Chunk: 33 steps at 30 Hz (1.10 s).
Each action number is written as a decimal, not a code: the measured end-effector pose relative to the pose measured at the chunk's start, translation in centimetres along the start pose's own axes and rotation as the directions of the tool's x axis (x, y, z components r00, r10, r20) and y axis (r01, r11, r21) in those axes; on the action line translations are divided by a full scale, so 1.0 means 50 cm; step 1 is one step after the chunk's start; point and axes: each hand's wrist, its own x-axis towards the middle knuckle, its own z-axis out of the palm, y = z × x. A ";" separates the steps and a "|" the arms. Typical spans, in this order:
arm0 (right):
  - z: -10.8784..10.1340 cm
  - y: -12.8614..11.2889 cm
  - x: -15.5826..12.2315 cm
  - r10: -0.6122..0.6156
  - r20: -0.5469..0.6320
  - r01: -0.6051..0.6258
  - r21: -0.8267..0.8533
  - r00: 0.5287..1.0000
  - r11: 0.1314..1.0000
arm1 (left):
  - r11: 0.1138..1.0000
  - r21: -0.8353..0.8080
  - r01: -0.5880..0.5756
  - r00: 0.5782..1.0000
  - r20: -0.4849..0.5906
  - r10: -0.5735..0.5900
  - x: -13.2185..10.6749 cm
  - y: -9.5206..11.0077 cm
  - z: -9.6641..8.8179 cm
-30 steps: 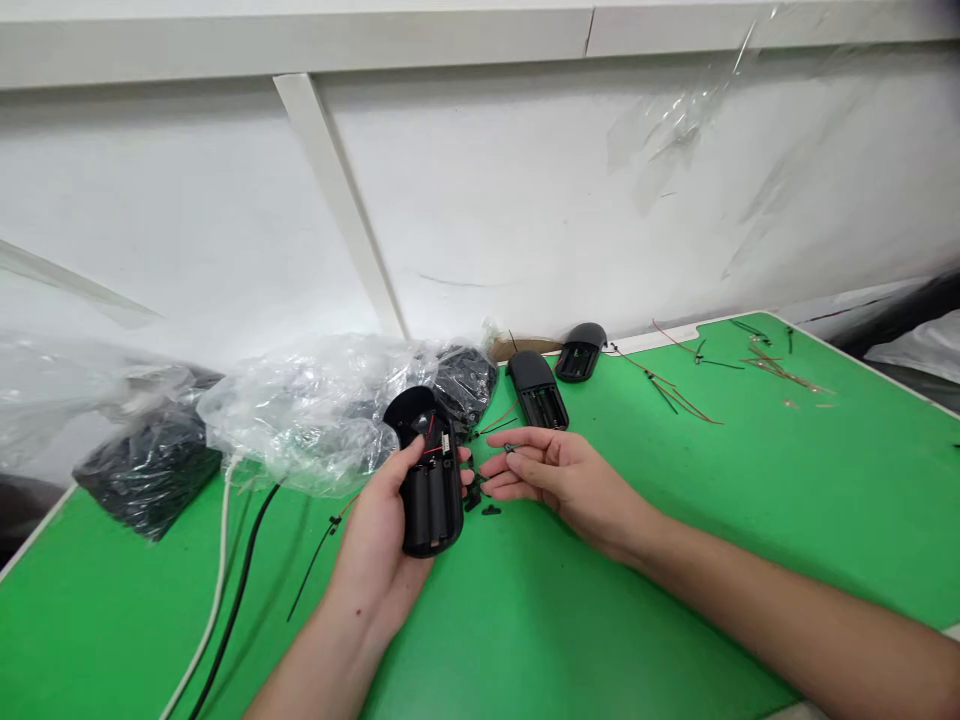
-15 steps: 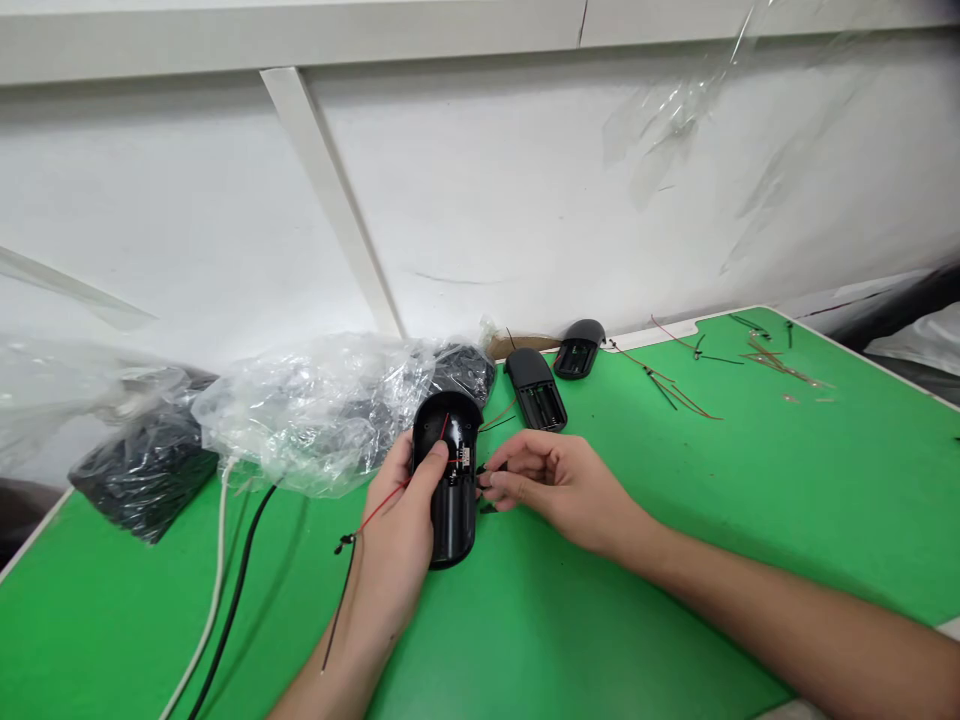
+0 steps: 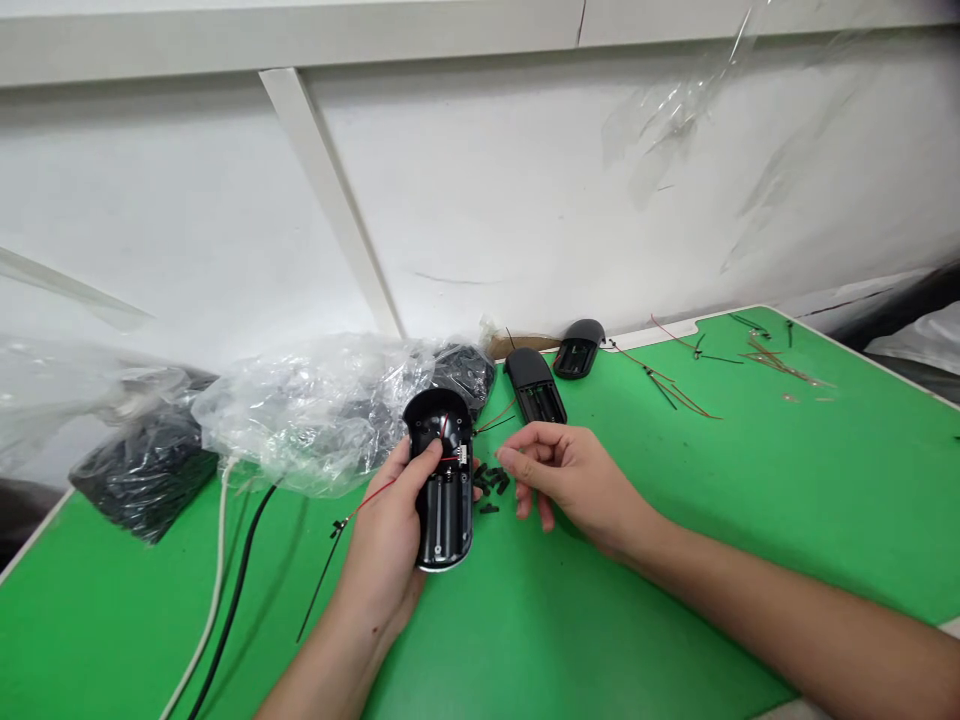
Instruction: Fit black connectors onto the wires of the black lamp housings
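Observation:
My left hand (image 3: 390, 520) grips a glossy black plastic housing (image 3: 444, 515) with its hollow inside facing up. The thumb presses a red wire (image 3: 375, 492) against it, and this wire trails over my wrist to a small black switch-like part (image 3: 339, 527) and a black wire. A white connector (image 3: 463, 455) shows at the housing's right edge. My right hand (image 3: 574, 480) is just right of the housing, thumb and index finger pinched together; whatever is between them is too small to make out. Several small black plastic pieces (image 3: 493, 482) lie on the table between housing and right hand.
Two similar black housings, one nearer (image 3: 534, 385) and one farther (image 3: 579, 350), rest by the wall. Loose red and black wires (image 3: 679, 390) lie to the right on the green table (image 3: 637, 640). Plastic bags (image 3: 300, 415) of black parts and two cables (image 3: 238, 590) occupy the left.
My right hand has drawn back slightly to the right from the housing, uncovering the small black pieces. The housing has shifted a little left and turned to show more of its inside.

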 end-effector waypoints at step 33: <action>0.009 0.001 -0.001 0.235 0.004 -0.222 0.341 0.972 0.913 | 0.933 0.240 -0.270 0.957 0.173 0.233 -0.003 -0.023 -0.007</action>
